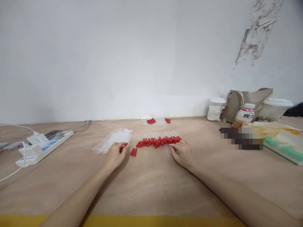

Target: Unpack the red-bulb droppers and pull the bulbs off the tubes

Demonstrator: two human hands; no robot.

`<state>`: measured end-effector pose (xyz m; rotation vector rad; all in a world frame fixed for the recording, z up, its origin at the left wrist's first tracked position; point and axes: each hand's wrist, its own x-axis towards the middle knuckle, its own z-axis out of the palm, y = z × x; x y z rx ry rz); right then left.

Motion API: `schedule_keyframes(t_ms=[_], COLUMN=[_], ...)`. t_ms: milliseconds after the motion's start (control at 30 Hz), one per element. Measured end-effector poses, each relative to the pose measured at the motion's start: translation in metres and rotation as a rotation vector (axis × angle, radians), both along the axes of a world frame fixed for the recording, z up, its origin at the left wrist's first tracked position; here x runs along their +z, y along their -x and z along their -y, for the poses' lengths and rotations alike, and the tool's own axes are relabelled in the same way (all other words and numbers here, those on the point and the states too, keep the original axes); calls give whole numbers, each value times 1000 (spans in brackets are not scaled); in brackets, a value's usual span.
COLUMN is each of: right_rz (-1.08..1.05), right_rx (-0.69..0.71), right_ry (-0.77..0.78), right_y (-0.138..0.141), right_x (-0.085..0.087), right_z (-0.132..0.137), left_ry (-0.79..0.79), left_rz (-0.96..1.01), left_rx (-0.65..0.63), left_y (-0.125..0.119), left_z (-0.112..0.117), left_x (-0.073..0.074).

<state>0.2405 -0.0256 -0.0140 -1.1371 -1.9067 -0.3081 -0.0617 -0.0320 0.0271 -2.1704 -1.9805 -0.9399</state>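
Observation:
A row of several clear droppers with red rubber bulbs [158, 140] lies across the middle of the brown table [146, 186]. Two loose red bulbs [133, 152] rest just left of the row. My left hand [115, 155] is closed in a pinch on a red bulb at its fingertips. My right hand [181, 153] lies at the row's right end, fingers curled around thin clear glass tubes [168, 154]. A stack of clear plastic bags [113, 140] lies beside my left hand.
More red bulbs in a clear bag [156, 120] lie by the wall. A white power strip [44, 146] with plugs and cables sits at the left. At the right stand cups [216, 108], a bottle [245, 114], a beige bag [248, 99] and a green book [284, 146].

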Motion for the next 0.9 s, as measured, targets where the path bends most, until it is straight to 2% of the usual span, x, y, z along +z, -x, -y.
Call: schedule_keyframes(t_ms=[133,267,533,600,767,900], right_rz=[80,143,165,169,176,145], right_rx=[-5,11,33,42,47,-5], right_ry=[-32,18,119,127,135,127], right_y=[1,5,11,12,13,12], right_x=[-2,3,10,11,12,13], right_z=[-3,1,10,11,12,13], left_ry=[37,62,126,71,-225,-229], left_rz=[-6,14,38,-16,-171,-243], left_rx=[-37,-68,-117,-109,-144,-246], left_y=[-3,-7,-10,-11,-20,-30], left_z=[-3,-4,1,3,12,16], left_x=[-8,-13,-10,-10,-7,-2])
